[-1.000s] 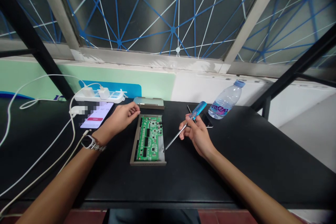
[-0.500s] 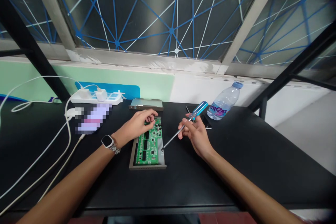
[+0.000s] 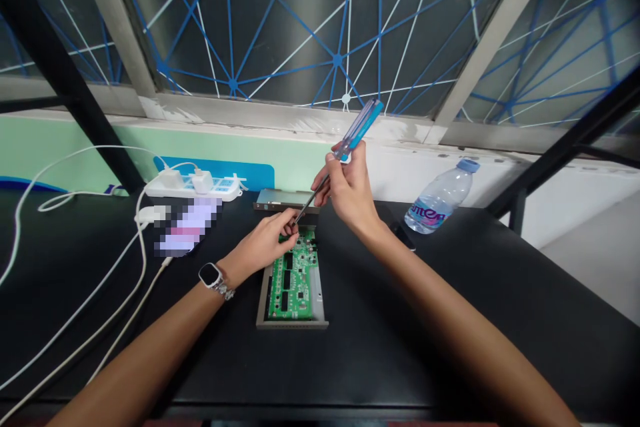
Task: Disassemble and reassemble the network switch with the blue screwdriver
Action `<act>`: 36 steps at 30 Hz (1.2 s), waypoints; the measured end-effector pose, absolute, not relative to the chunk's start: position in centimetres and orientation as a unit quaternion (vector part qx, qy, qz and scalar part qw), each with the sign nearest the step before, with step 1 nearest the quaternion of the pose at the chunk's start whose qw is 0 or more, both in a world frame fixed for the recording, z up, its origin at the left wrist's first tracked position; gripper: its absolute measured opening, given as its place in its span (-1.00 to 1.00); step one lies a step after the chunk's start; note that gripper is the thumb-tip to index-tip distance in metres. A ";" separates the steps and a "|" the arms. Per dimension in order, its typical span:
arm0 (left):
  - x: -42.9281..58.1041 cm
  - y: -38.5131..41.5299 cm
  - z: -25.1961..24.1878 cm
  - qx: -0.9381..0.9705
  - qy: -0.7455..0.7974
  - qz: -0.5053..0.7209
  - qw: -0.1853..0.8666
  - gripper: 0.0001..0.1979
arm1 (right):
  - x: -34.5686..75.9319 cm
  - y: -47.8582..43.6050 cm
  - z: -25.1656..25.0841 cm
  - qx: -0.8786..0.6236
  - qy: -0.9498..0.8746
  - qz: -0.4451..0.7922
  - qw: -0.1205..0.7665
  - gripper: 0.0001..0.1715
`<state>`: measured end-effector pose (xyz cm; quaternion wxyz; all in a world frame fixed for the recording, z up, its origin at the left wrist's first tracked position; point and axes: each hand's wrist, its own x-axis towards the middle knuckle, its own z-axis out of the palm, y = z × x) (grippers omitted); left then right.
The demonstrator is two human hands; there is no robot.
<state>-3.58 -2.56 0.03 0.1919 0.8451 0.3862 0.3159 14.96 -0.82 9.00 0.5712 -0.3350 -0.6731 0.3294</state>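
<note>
A green circuit board point(image 3: 295, 280) lies in an open grey metal case point(image 3: 293, 324) on the black table. My left hand point(image 3: 267, 240) rests curled on the board's far end, and its fingers hide what lies under them. My right hand point(image 3: 347, 187) is raised above the far end of the case and shut on a blue-handled screwdriver point(image 3: 363, 125). The handle points up and the thin steel shaft point(image 3: 313, 199) slants down, its tip close to my left fingers. A flat grey metal lid point(image 3: 286, 200) lies just beyond the case.
A water bottle point(image 3: 440, 197) lies at the right, with a dark phone point(image 3: 404, 237) near it. A blurred phone point(image 3: 185, 227) lies left of my left hand, below a white power strip point(image 3: 193, 185). White cables point(image 3: 100, 287) run across the table's left side.
My right hand has lifted the screwdriver higher and moved left over the case. My left hand has moved from beside the board onto its far end.
</note>
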 end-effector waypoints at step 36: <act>-4.4 -2.2 0.3 0.848 0.382 0.325 0.171 -0.66 | 14.5 -1.2 7.7 -0.342 -0.746 0.291 0.492 -0.67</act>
